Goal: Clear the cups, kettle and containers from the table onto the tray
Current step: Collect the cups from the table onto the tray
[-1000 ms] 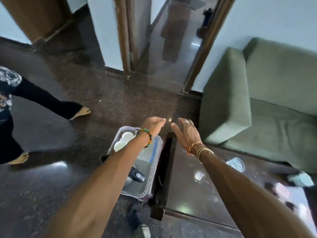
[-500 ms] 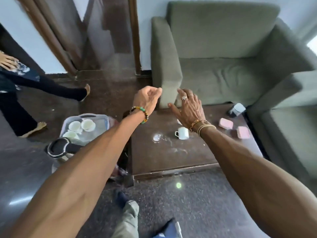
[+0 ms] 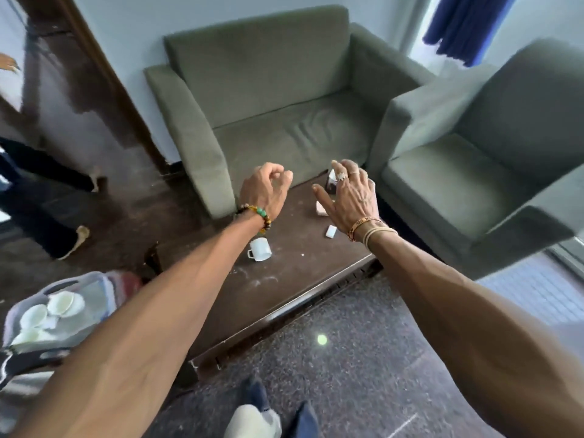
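Observation:
A white cup (image 3: 259, 249) stands on the dark low table (image 3: 294, 279), just below my left wrist. My left hand (image 3: 267, 188) hovers above the table's far edge, fingers loosely curled, holding nothing. My right hand (image 3: 350, 194) is spread open over the far right of the table, above a pinkish container (image 3: 320, 209) and in front of a dark container with a white lid (image 3: 331, 181), both partly hidden. A second small pale container (image 3: 331, 231) shows by my right wrist. The tray (image 3: 79, 284) at lower left holds several white cups (image 3: 64, 303) and the black-handled kettle (image 3: 19, 363).
A green armchair (image 3: 268, 99) stands behind the table and a second one (image 3: 493, 159) to its right. Another person's legs and feet (image 3: 47, 210) are at the left by a wooden door frame. My own feet (image 3: 268, 415) show at the bottom on the speckled floor.
The view has swung right, from the tray to the table and armchairs. Both hands have reached farther over the table; my right hand now hovers above the containers at the far right.

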Available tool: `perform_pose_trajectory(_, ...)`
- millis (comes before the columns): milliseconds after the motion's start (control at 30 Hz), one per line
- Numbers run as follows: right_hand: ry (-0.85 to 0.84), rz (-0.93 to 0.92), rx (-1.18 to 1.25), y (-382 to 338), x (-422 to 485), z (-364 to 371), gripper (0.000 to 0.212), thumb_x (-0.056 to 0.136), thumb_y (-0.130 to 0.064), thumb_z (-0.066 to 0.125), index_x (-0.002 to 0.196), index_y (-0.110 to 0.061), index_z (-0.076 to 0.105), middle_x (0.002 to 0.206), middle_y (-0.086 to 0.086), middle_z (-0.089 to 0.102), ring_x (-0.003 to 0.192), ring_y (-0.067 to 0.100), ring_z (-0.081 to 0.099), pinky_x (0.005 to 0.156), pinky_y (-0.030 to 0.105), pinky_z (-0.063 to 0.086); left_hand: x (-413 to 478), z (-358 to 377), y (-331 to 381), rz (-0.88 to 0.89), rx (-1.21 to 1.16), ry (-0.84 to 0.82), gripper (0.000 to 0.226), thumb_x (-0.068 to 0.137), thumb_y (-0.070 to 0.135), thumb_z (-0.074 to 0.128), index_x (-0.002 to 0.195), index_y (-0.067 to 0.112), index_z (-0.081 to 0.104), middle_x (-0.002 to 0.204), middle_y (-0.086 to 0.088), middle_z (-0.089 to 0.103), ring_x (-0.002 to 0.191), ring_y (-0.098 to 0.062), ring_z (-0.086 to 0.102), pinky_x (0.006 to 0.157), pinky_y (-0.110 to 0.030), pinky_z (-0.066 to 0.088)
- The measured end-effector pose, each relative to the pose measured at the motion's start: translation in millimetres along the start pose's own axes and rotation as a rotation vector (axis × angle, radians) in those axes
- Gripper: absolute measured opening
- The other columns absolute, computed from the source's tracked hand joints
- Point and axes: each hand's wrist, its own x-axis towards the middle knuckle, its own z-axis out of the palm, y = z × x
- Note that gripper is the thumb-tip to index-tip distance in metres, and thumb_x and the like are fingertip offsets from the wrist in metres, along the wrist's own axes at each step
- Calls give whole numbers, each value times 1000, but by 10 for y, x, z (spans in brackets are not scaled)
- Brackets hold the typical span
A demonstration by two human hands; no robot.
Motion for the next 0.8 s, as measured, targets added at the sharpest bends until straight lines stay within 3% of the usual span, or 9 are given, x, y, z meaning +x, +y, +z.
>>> perform_pose_trajectory(300,-18,271,-91,901,-238,-65,73,90,-62,47,146,-16,37,151,8,36,136,29,35,110,43,30,135,945,407,202,39,-140,29,89,35,59,108,14,65,109,-11,64,102,-27,61,91,-34,47)
perform_pose_trajectory(567,137,416,-146,1505,67,-522,69,91,-60,46,143,-15,40,147,8,40,133,30,38,108,43,31,607,1485,1181,376,7,-192,32,90,37,57,112,15,64,112,-10,62,102,-26,60,90,-34,47)
perform_pose_trajectory(800,174,506,-180,1971,107,-565,77,91,-62,44,149,-13,29,149,11,38,136,31,36,109,45,30,669,1949,1485,434,25,-216,35,90,39,57,115,16,62,115,-10,60,106,-29,57,92,-37,46)
